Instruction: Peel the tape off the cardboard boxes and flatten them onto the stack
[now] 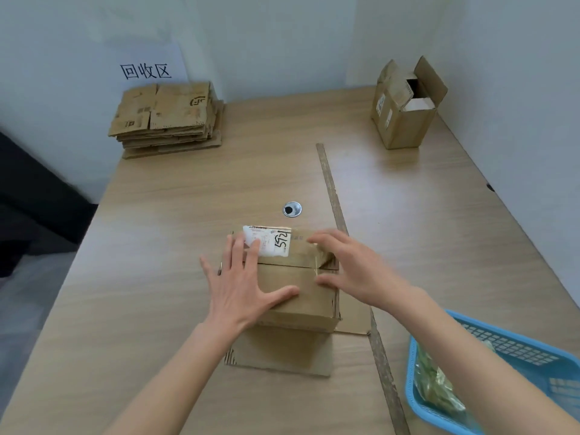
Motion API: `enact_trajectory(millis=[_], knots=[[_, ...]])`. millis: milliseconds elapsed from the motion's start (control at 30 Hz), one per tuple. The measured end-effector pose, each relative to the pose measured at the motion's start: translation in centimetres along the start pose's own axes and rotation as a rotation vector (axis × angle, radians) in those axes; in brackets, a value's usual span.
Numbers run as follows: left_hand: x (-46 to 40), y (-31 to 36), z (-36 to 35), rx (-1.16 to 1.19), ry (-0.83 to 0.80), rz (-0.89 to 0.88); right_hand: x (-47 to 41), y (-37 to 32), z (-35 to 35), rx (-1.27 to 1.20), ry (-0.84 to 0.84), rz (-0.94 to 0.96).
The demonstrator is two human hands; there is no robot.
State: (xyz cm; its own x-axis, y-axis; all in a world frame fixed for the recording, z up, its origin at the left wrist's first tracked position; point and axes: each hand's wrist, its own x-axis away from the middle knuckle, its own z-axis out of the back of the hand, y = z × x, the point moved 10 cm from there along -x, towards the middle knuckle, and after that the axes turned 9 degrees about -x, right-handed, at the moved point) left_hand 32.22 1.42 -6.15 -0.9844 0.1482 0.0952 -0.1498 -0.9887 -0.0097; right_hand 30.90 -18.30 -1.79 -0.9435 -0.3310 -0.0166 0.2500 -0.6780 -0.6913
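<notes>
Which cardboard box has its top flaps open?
The tall box at the table's far right corner: its flaps stand up. The box with the white label, under both hands, has its top flaps down.

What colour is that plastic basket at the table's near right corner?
Bright blue, with a slotted mesh wall: the basket shows in the head view, the only one.

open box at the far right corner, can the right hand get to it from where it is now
Probably yes, with a long stretch: the right hand holds nothing, and only bare table lies between it and the open box.
</notes>
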Motion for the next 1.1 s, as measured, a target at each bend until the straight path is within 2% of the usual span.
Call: enact_trajectory(millis=[67, 200, 433, 600, 700, 800, 933, 1033, 1100], knots=[[1.0, -1.3, -0.6, 0.053, -0.036, 0.086, -1.5, -0.5, -0.9, 0.086, -0.086, 0.044], [0.9, -1.5, -0.4, 0.117, -0.012, 0.067, -3.0, -1.4, -1.5, 0.118, -0.12, 0.135], [-0.3, 1.7, 0.0, 0.211, -0.096, -0.301, -3.4, -3.4, -2.3, 0.096, -0.095, 0.217], [-1.2, 2.7, 0.1, 0.237, -0.205, -0.397, -2.5, -1.7, -1.7, -0.061, 0.085, 0.051], [-1.2, 3.3, 0.1, 0.228, -0.248, -0.439, -3.3, -2.3, -2.7, -0.081, 0.043, 0.012], [-1.4, 3.2, 0.3, 0.218, -0.202, -0.457, -3.0, -1.5, -2.5, -0.147, 0.061, -0.009], [-1.1, 1.8, 1.8, 0.199, 0.037, -0.358, -1.5, -0.4, -1.0, -0.184, 0.108, 0.028], [0.3, -0.3, 1.6, 0.318, 0.1, -0.163, -0.7, -0.3, -1.0, -0.237, -0.047, 0.027], [1.2, -1.4, 0.9, 0.436, 0.081, -0.024, -0.4, -0.8, -1.7, 0.003, -0.171, 0.106]])
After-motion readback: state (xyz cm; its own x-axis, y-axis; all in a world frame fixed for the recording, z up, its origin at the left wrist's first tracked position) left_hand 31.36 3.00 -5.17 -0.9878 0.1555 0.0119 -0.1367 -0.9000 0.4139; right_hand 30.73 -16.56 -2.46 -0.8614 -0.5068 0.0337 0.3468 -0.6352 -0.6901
